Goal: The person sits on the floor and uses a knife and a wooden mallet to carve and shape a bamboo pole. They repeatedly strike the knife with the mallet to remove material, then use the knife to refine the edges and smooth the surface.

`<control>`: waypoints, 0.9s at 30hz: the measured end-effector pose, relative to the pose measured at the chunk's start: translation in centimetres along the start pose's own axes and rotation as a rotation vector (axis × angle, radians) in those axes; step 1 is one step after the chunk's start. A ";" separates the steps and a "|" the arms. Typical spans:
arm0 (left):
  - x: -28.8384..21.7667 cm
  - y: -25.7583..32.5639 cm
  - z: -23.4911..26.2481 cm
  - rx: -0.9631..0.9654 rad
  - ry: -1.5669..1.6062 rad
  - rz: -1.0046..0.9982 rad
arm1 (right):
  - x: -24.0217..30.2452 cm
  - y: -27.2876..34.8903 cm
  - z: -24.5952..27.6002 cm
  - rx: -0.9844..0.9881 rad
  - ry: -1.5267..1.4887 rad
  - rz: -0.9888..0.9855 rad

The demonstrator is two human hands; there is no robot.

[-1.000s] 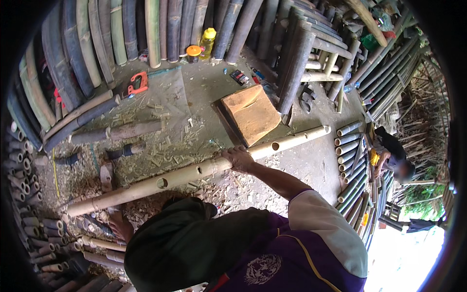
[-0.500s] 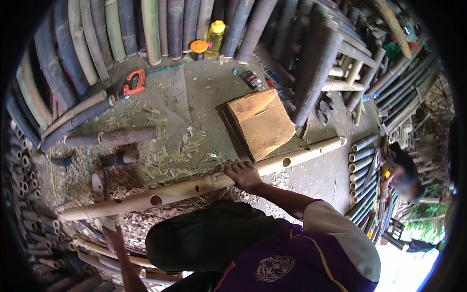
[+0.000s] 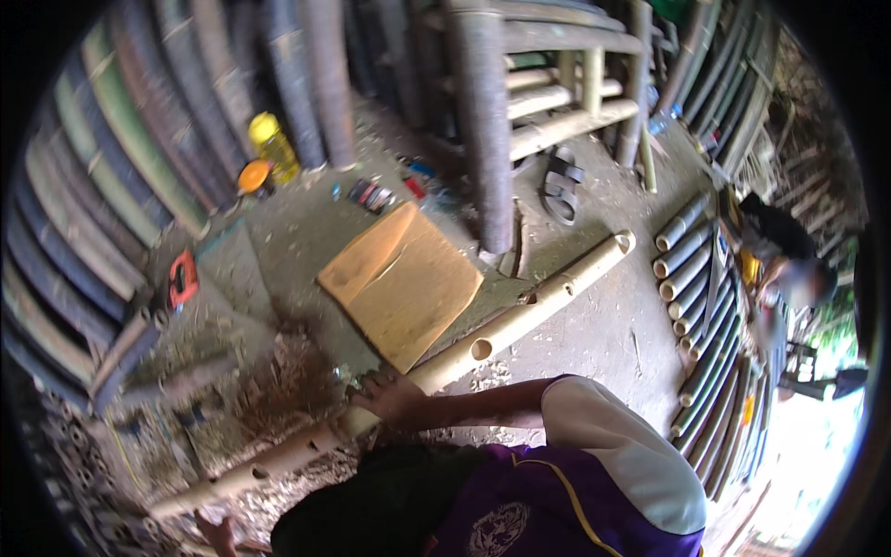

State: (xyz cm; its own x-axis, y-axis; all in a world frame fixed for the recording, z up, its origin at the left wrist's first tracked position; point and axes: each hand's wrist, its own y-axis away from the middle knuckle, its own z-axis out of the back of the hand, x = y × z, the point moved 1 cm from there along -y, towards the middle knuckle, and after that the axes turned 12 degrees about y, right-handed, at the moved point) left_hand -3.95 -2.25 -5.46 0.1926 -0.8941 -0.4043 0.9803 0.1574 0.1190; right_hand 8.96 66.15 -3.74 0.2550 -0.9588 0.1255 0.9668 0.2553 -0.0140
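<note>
A long pale bamboo pole (image 3: 520,330) with several holes cut along it slants across the view, from lower left up to the right. My right hand (image 3: 392,399) is wrapped over its middle, the fingers on the far side. By the pole's lower left end is my left hand (image 3: 215,533), slightly blurred, thumb and fingers apart, with nothing visible in it. Just beyond the pole lies a square tan slab (image 3: 404,283), its near corner close to my right hand.
Bamboo poles (image 3: 139,121) lean along the far left. A red-handled saw (image 3: 184,278), an orange-lidded jar (image 3: 253,176) and a yellow bottle (image 3: 272,147) stand or lie near them. Beyond the slab are a bamboo frame (image 3: 484,130) and sandals (image 3: 561,186). Another person (image 3: 784,241) is at right.
The view has swung to the right. The pole now slants more steeply, my right hand still on it. My left hand has come near its lower left end; the pale piece by it no longer shows.
</note>
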 end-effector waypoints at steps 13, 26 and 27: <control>-10.2 -4.2 1.5 0.114 -0.124 -0.237 | -1.0 -0.2 -3.0 0.197 -0.171 0.069; -7.6 -2.1 3.2 0.157 -0.176 -0.211 | -1.1 0.0 0.3 0.207 -0.086 0.123; -7.1 -1.6 3.5 0.149 -0.186 -0.217 | -0.7 -0.3 -1.6 0.238 -0.233 0.068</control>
State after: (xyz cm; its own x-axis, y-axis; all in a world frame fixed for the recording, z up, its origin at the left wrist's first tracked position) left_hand -7.01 2.35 0.39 -0.0447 -0.9635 -0.2638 0.9781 -0.0960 0.1849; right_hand 8.57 66.53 -5.45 0.2809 -0.8914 0.3556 0.9093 0.3658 0.1986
